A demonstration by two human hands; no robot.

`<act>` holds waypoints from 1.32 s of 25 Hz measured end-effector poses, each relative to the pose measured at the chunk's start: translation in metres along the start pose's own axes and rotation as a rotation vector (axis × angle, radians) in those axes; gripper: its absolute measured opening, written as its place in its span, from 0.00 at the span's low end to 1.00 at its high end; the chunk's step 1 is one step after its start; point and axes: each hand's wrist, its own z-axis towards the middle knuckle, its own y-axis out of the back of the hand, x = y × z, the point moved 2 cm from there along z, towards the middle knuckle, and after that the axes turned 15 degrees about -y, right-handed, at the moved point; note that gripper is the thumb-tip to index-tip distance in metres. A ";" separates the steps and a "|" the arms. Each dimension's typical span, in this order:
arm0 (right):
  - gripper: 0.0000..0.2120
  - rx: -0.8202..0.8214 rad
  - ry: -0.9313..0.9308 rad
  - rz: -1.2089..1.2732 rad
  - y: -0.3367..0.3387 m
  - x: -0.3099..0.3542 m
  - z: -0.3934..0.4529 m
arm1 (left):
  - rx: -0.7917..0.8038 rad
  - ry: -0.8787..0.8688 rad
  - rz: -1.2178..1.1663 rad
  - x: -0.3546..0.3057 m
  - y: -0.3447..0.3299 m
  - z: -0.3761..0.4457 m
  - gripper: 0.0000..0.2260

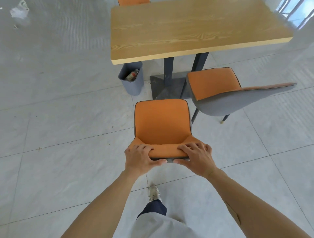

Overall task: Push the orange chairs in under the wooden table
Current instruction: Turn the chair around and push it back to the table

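Both hands on the near orange chair [161, 125]: left hand [141, 158] and right hand [197, 158] grip the top of its backrest, fingers [144, 147] curled over the front onto the orange padding, thumbs behind on the grey shell. Chair faces the wooden worktop [186, 28] but its seat sits fully clear of the near edge, on the floor tiles [68, 127] just short of the pedestal base [168, 88]. So this chair is gripped, lined up, not yet pushed in.

Second orange chair [219, 90], to the right, is turned sideways near the worktop's near right corner, only its far seat edge close to the edge; not in either, and looks like it needs turning first.

Third orange chair [134, 2] at the far edge: only a sliver shows at the frame top, can't tell if it is tucked in. Overall the task looks early, nothing clearly done.

Grey bin [131, 79] with a bottle stands under the near left corner, near the first chair's path. Legs of the held chair are hidden under its seat. One shoe [154, 192] visible; other foot out of view. White object far left [19, 11] is blurred, unidentifiable.
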 end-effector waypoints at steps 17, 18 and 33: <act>0.35 0.066 0.077 -0.008 0.084 -0.042 0.194 | -0.021 0.084 -0.007 -0.001 0.030 0.187 0.44; 0.35 0.055 0.087 -0.009 0.089 -0.046 0.203 | -0.015 0.094 -0.013 -0.002 0.031 0.199 0.44; 0.33 0.000 0.156 -0.068 0.099 -0.059 0.239 | 0.090 0.145 -0.078 -0.007 0.044 0.236 0.44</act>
